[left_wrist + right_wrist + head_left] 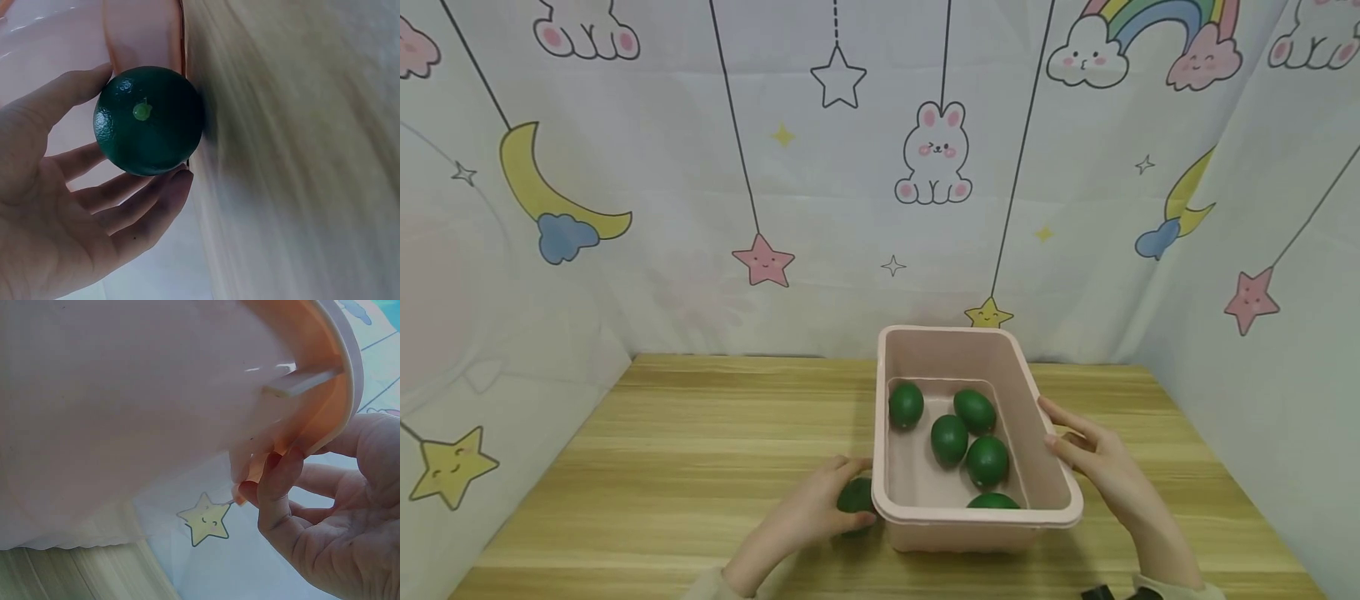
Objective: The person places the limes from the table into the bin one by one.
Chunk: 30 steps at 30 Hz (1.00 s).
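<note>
My left hand (811,507) holds a dark green, glossy oval fruit (149,122), like an avocado with a small light green stem nub. Its thumb and fingers curve around the fruit just outside the left wall of a pink plastic bin (977,517). In the head view, the hand and bin partly hide this fruit (853,495). On the bin's right side, my right hand (1105,467) grips the rim, fingertips tucked under the lip in the right wrist view. Several matching green fruits (950,440) lie on the bin's floor, one partly hidden by the near rim.
Under the bin is a wood-grain table (700,433), with its surface stretching to the left and right. A white cloth backdrop (850,192) with cartoon stars, moons and rabbits hangs behind and along both sides. A dark object (1101,592) shows by the right sleeve.
</note>
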Each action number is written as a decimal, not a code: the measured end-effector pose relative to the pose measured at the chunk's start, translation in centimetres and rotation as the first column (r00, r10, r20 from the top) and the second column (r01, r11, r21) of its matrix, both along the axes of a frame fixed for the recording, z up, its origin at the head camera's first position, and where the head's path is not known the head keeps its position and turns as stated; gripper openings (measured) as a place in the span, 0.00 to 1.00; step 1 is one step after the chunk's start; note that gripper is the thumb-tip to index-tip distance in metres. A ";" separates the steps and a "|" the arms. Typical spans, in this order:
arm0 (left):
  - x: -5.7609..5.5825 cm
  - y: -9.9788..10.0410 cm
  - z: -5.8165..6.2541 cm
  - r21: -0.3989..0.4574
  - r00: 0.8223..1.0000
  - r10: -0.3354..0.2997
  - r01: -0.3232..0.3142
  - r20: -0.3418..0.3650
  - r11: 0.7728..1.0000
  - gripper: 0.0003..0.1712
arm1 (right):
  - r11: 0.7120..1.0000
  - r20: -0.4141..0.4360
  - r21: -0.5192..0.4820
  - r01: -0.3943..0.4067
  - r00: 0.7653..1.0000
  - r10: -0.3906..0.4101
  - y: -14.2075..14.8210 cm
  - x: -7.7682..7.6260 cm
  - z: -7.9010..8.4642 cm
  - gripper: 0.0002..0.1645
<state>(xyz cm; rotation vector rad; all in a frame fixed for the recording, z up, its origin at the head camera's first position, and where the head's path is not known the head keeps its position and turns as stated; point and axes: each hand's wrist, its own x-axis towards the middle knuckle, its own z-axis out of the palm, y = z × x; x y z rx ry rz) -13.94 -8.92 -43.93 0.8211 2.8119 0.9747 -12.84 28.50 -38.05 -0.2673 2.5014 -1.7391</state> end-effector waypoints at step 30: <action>0.0 0.1 -0.4 -0.025 0.997 -0.069 0.070 0.039 0.997 0.39 | 1.000 -0.005 -0.010 -0.011 1.000 0.011 0.0 -0.1 0.0 0.35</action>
